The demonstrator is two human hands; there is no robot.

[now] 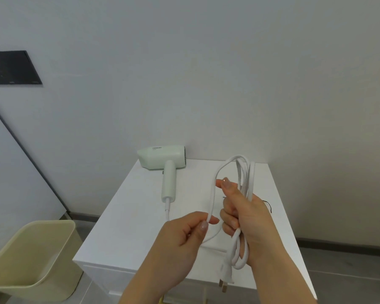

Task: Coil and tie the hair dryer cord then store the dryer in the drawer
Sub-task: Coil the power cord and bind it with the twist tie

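holding the cord [241,172] bundled in your right hand [250,218], you have several long loops gathered inside curled fingers [228,216]. the loops stand up past your fingertips and hang below your palm, with the plug [225,275] dangling at the bottom. your left hand [180,235] pinches a single strand between thumb and forefinger, just beside your right knuckles. that strand seems to run from the pinch to the handle of the hair dryer [162,160], which lies on its side on the surface [136,216] beyond your fingertips, well apart from both hands.

expect the cord to be light, smooth and springy. the loops will likely fan out or slide if your right fingers loosen, so grip the middle of the bundle, where all the strands cross your palm. feed slack with a light pinch rather than a pull, since a tug could drag the dryer, which looks light and hard-shelled. when you lift it, take it by the handle, not by the cord.

a thin dark strand [269,206] lies on the surface just past your right wrist. it may be the tie, but it is too small to tell.
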